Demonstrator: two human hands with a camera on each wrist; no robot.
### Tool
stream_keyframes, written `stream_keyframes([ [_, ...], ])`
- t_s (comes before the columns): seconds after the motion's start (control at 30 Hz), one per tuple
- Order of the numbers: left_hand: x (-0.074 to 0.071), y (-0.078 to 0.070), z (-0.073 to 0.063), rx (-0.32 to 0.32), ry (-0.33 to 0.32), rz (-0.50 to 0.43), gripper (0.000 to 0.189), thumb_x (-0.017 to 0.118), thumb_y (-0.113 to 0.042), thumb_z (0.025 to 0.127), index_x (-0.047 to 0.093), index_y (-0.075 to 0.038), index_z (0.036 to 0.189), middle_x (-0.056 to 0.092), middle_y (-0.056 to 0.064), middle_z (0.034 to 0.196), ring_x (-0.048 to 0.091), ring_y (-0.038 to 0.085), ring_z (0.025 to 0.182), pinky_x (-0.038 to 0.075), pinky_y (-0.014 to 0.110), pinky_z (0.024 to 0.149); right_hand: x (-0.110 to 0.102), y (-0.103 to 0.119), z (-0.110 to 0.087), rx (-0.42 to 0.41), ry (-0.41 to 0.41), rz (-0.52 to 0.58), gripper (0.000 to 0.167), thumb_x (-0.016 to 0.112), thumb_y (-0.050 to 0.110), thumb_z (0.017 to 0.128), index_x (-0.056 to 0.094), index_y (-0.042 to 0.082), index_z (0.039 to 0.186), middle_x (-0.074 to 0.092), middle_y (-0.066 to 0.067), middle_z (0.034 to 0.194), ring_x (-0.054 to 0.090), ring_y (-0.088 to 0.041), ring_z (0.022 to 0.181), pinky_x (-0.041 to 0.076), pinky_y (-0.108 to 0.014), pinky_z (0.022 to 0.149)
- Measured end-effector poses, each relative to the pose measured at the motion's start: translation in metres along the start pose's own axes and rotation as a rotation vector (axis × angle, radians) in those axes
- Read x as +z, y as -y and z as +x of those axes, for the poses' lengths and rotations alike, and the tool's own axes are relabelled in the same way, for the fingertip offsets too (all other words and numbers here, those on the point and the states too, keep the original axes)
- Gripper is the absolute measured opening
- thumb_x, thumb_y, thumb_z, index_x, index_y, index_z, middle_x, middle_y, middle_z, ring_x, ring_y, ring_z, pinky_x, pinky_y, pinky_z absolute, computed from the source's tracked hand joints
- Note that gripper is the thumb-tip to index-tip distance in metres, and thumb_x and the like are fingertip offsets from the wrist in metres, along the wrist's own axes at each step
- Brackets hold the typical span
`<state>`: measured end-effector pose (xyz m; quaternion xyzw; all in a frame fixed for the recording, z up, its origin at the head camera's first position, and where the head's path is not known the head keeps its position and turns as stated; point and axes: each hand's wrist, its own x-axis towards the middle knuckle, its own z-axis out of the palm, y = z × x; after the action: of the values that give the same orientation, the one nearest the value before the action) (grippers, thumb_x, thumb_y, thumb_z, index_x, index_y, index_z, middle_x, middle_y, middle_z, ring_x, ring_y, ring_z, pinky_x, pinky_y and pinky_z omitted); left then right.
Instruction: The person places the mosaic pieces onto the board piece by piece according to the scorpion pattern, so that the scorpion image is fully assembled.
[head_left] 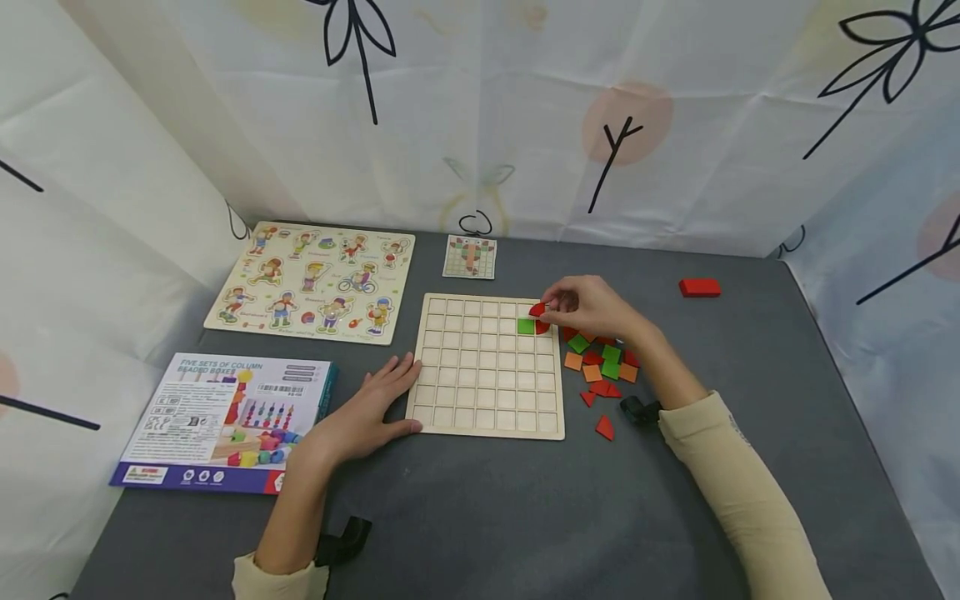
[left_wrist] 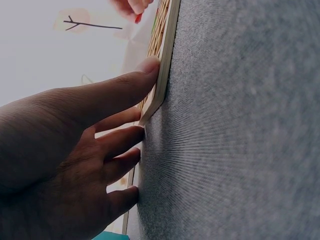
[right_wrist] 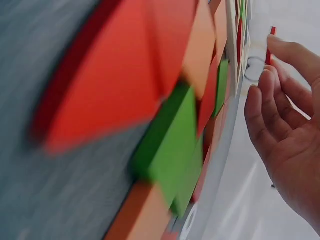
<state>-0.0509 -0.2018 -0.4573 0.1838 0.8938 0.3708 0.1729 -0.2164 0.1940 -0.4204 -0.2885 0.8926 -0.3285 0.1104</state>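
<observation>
My right hand [head_left: 588, 307] pinches a red tile [head_left: 537, 309] between thumb and fingers over the upper right corner of the wooden grid board [head_left: 480, 367]. The right wrist view shows this red tile [right_wrist: 270, 46] edge-on at the fingertips. Just below it, a green square tile [head_left: 527, 327] and another red tile [head_left: 542, 327] lie side by side in the grid. At the board's lower left, my left hand [head_left: 367, 412] rests with fingers spread, thumb [left_wrist: 148, 65] against the board's edge. The other cells in view hold no tiles.
Right of the board lies a pile of red, green and orange tiles [head_left: 611, 354]. A small pattern card [head_left: 470, 257] is behind the board. To the left are a picture puzzle board [head_left: 311, 283] and a printed box [head_left: 225, 421]. A red block [head_left: 700, 287] lies at the back right.
</observation>
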Motion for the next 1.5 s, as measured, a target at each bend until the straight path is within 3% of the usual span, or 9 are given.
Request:
stream_keyframes([
  [0.2,-0.009,-0.021,-0.003,-0.057,0.034,0.009,0.092,0.079,-0.032,0.100,0.027,-0.006,0.172,0.017,0.021,0.182,0.006,0.048,0.170,0.004,0.078,0.131,0.007,0.013,0.016,0.027,0.054,-0.064,0.028,0.082,0.019,0.098,0.078,0.000,0.119,0.076,-0.012,0.102,0.070,-0.022,0.090,0.060,-0.037,0.083],
  [0.4,-0.002,-0.003,0.000,0.001,0.012,-0.009,0.095,0.079,-0.043,0.099,0.027,-0.012,0.173,0.017,0.018,0.183,0.005,0.044,0.172,0.005,0.080,0.129,0.009,0.016,0.022,0.074,0.077,-0.088,0.027,0.081,0.018,0.099,0.078,-0.002,0.117,0.079,-0.014,0.104,0.074,-0.026,0.095,0.062,-0.045,0.088],
  [0.6,-0.001,-0.002,-0.001,0.012,0.002,-0.040,0.095,0.078,-0.047,0.099,0.028,-0.014,0.173,0.017,0.016,0.183,0.005,0.042,0.172,0.003,0.080,0.130,0.010,0.016,0.023,0.091,0.078,-0.064,0.028,0.081,0.019,0.099,0.078,-0.002,0.118,0.079,-0.014,0.103,0.074,-0.025,0.093,0.062,-0.041,0.085],
  [0.8,-0.007,-0.019,-0.002,-0.031,0.018,-0.012,0.093,0.080,-0.032,0.100,0.028,-0.006,0.172,0.017,0.020,0.182,0.006,0.046,0.171,0.004,0.079,0.131,0.013,0.018,0.024,0.077,0.070,-0.050,0.022,0.078,0.016,0.101,0.080,0.002,0.118,0.080,-0.013,0.104,0.072,-0.022,0.084,0.059,-0.038,0.080],
  [0.97,-0.010,-0.029,-0.003,-0.074,0.042,0.026,0.090,0.078,-0.027,0.101,0.027,-0.003,0.171,0.017,0.022,0.182,0.007,0.049,0.170,0.006,0.078,0.132,0.017,0.017,0.025,0.062,0.072,-0.048,0.021,0.077,0.012,0.101,0.081,0.001,0.118,0.082,-0.014,0.105,0.076,-0.023,0.087,0.063,-0.041,0.082],
  [1.13,-0.010,-0.031,-0.003,-0.081,0.047,0.032,0.090,0.078,-0.025,0.101,0.027,-0.002,0.171,0.017,0.022,0.182,0.007,0.049,0.170,0.006,0.078,0.132,0.018,0.017,0.025,0.062,0.072,-0.044,0.020,0.077,0.012,0.101,0.082,0.002,0.118,0.083,-0.013,0.105,0.078,-0.024,0.090,0.064,-0.041,0.084],
  [1.37,-0.009,-0.028,-0.003,-0.077,0.045,0.033,0.090,0.078,-0.027,0.102,0.027,-0.003,0.171,0.017,0.022,0.181,0.007,0.050,0.170,0.006,0.078,0.132,0.012,0.018,0.018,0.068,0.061,-0.013,0.022,0.075,0.013,0.103,0.081,0.002,0.120,0.082,-0.014,0.106,0.074,-0.021,0.082,0.058,-0.033,0.073],
  [1.5,-0.010,-0.029,-0.003,-0.080,0.048,0.036,0.090,0.078,-0.027,0.102,0.027,-0.003,0.172,0.017,0.022,0.182,0.007,0.049,0.170,0.006,0.077,0.132,0.008,0.012,0.010,0.075,0.030,0.005,0.024,0.075,0.014,0.103,0.080,0.002,0.124,0.082,-0.015,0.108,0.074,-0.023,0.087,0.059,-0.035,0.077],
])
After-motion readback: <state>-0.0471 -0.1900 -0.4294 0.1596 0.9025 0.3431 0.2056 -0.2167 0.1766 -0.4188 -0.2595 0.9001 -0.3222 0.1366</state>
